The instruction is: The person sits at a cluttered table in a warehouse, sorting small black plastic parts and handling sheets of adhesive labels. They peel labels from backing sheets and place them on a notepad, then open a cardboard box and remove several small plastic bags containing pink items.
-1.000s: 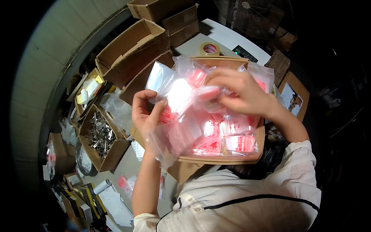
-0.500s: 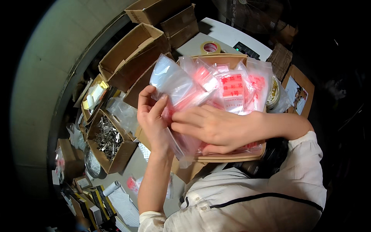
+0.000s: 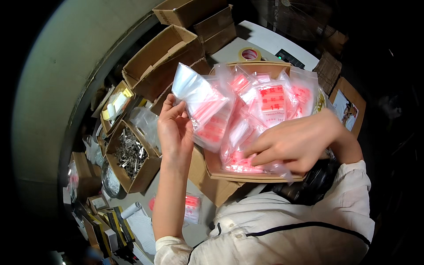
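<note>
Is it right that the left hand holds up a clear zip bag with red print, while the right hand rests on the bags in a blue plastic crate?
Not quite. The left hand does hold up a clear zip bag, and the right hand does rest on the bags, but they lie in a brown cardboard box, not a blue plastic crate. The head view shows this.

To my left stood a small cardboard box (image 3: pixel 132 161) full of metal clips (image 3: pixel 131 153). A roll of tape (image 3: pixel 249 54) lay on the white bench (image 3: pixel 265 42), beside open empty cartons (image 3: pixel 161 66).
</note>
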`<state>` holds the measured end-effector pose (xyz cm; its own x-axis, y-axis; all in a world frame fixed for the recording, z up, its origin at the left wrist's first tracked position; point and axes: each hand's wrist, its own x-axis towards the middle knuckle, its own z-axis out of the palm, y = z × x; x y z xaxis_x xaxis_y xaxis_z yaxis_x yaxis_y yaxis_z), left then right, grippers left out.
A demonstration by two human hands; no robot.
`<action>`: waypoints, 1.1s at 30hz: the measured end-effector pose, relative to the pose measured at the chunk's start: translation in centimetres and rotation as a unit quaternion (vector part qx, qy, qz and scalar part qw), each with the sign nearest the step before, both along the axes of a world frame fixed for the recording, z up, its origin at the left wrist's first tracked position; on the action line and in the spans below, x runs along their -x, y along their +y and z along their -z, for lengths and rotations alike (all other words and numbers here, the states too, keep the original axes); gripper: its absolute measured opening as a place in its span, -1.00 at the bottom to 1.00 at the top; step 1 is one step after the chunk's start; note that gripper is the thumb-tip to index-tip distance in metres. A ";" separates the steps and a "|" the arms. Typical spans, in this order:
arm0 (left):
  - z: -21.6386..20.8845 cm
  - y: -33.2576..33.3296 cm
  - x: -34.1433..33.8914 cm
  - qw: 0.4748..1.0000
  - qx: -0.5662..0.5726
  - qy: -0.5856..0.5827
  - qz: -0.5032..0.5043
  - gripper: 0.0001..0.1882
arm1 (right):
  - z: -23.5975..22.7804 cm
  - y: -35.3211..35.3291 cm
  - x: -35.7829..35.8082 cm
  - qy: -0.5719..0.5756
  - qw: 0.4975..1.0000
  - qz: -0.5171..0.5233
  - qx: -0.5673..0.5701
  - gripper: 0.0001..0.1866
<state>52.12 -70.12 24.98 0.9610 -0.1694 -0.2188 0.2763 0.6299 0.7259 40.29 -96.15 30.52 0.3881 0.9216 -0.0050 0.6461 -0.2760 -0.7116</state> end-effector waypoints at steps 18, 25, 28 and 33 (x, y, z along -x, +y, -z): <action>2.5 0.8 -1.1 0.997 0.047 -0.008 0.055 -0.69 | -0.1 -1.9 0.9 -0.006 0.968 0.249 0.015 -0.76; 0.0 -1.7 0.6 0.994 0.089 0.030 0.061 -0.62 | -1.0 -4.3 2.1 -0.111 0.921 0.347 -0.135 -0.72; 0.1 -2.0 0.7 0.983 0.133 0.033 0.123 -0.65 | -0.9 -3.2 1.1 -0.106 0.885 0.369 -0.264 -0.75; -2.8 -1.5 0.5 0.978 0.154 0.042 0.137 -0.69 | -1.3 -1.6 -0.6 -0.147 0.858 0.335 -0.361 -0.74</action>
